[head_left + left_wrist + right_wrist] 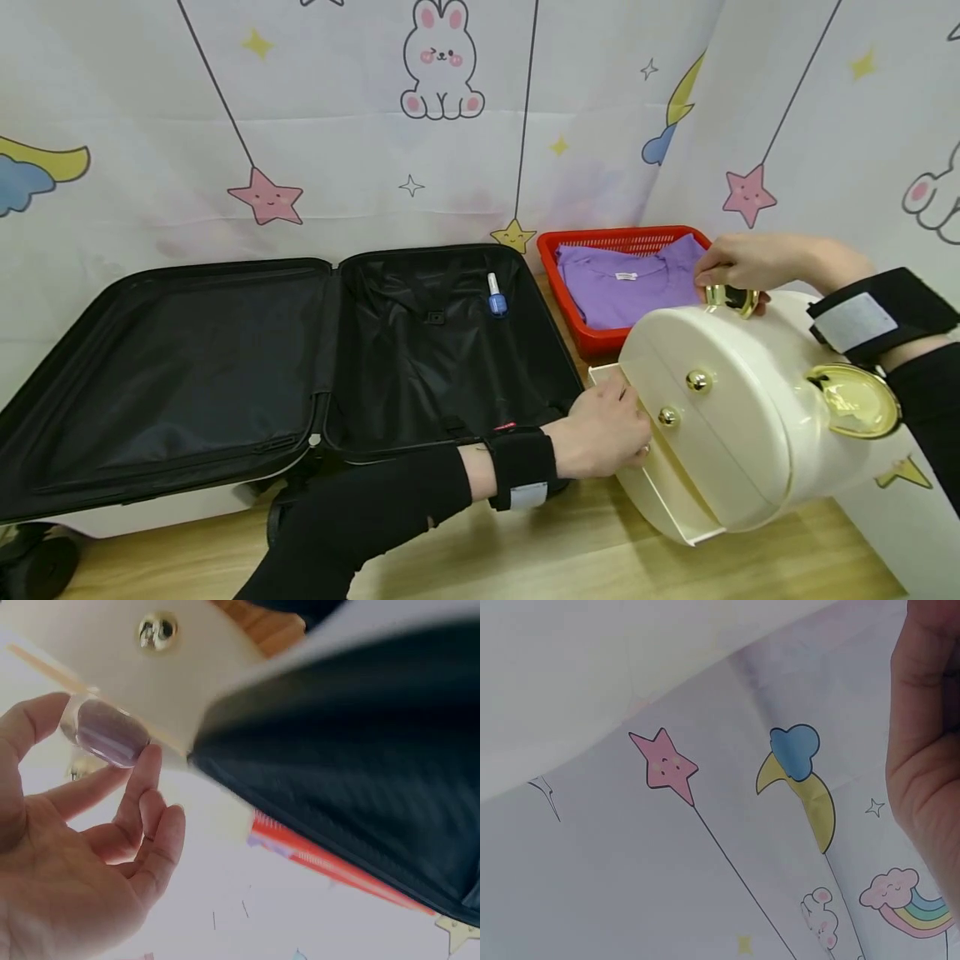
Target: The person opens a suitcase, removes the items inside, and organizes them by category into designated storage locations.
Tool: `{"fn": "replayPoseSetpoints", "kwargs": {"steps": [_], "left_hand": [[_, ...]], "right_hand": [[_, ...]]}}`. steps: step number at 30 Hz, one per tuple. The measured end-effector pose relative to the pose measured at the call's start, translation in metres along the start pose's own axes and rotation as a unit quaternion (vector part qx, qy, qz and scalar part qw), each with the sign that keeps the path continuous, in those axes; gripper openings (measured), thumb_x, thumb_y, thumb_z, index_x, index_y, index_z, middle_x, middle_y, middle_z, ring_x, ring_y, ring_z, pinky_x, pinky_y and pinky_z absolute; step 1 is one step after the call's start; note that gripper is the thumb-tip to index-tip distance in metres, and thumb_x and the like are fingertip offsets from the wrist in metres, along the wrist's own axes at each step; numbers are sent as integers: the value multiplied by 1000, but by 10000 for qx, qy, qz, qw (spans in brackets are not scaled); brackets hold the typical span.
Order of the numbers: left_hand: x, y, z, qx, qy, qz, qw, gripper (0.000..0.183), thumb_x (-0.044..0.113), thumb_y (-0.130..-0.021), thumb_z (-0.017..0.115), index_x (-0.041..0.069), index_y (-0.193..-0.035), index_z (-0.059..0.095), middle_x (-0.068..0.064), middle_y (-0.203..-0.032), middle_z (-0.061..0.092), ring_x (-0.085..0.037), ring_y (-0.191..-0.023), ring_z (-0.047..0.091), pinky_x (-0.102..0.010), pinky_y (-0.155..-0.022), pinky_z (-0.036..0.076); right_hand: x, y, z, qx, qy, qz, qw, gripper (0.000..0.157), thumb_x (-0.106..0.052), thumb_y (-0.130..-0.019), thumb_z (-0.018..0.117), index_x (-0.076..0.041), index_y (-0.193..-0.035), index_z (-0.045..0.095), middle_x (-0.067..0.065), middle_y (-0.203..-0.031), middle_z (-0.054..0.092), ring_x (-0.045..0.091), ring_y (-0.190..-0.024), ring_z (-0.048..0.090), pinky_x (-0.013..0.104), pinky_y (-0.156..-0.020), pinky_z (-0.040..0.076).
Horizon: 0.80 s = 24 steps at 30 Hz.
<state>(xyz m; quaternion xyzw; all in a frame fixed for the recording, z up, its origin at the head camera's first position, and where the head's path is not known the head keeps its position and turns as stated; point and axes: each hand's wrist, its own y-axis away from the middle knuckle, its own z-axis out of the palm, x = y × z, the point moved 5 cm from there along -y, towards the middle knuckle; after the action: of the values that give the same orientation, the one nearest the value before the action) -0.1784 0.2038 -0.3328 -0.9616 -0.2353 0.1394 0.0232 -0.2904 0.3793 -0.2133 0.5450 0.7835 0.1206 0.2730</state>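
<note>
My left hand (611, 425) is at the pulled-out lower drawer (667, 492) of a cream, rounded storage box (705, 417) with gold knobs. In the left wrist view, its thumb and fingers pinch a small clear nail polish bottle (112, 733) with dull purple contents. The head view hides this bottle behind the hand. My right hand (738, 262) grips the gold handle (738, 300) on top of the box. Only the edge of the right hand (930, 742) shows in the right wrist view. Another nail polish bottle (496, 296), blue with a white cap, lies in the open black suitcase (442, 375).
The suitcase lies spread in two halves, left of the box. Behind the box, a red basket (585, 333) holds a folded purple shirt (622, 283). A gold-rimmed dish (855, 400) juts from the box's side. Printed cloth (337, 167) hangs behind the wooden surface (480, 558).
</note>
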Motion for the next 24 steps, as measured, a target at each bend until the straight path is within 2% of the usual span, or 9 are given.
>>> {"fn": "replayPoseSetpoints", "kwargs": {"steps": [5,8,13,15,18,21,24], "left_hand": [[12,-9,9,-462,-38,-96,9989,19,52,-93,61,41,-97,75,12,-103,63,-9,-97,50,-21,-80,35],[15,-11,14,-722,68,-117,9973,19,51,-96,58,42,-99,75,11,-107,64,-10,-101,50,-22,-83,35],[10,-9,19,-967,270,-124,9949,27,43,-102,50,34,-102,75,10,-113,67,-10,-106,54,-23,-86,39],[1,-7,18,-1028,422,-126,9937,30,41,-104,46,31,-103,74,9,-114,67,-11,-109,55,-24,-89,40],[-21,-4,11,-1082,781,-276,9907,32,41,-105,43,28,-106,73,7,-118,66,-13,-113,55,-27,-94,41],[-50,0,-3,-1041,1267,-545,9850,31,40,-105,45,28,-113,72,5,-120,66,-18,-116,57,-31,-97,42],[-84,5,-12,-950,1743,-888,9761,27,37,-104,49,26,-112,72,2,-117,66,-23,-114,58,-35,-96,44]], "right_hand": [[0,-1,-1,119,126,-101,9998,23,-5,-104,46,-5,-89,63,-2,-70,49,8,-48,55,26,-53,52],[0,-1,-1,140,109,-135,9998,23,-5,-105,47,-5,-89,63,-3,-70,48,8,-48,55,26,-53,52],[2,-1,0,73,-15,-6,10000,23,-4,-104,46,-5,-89,62,-1,-70,51,10,-48,57,28,-50,53],[2,-1,0,46,-57,31,10000,23,-4,-104,45,-5,-89,62,0,-69,52,11,-48,58,28,-49,53],[2,-1,0,19,-116,21,9999,23,-5,-104,45,-4,-89,62,1,-69,53,11,-49,58,29,-49,53],[3,-1,0,-24,-141,20,9999,23,-4,-105,44,-3,-89,62,1,-70,52,10,-49,58,29,-50,54],[3,-2,0,19,-65,-8,10000,24,-3,-104,44,-4,-89,63,1,-70,53,9,-49,58,28,-50,54]]}}
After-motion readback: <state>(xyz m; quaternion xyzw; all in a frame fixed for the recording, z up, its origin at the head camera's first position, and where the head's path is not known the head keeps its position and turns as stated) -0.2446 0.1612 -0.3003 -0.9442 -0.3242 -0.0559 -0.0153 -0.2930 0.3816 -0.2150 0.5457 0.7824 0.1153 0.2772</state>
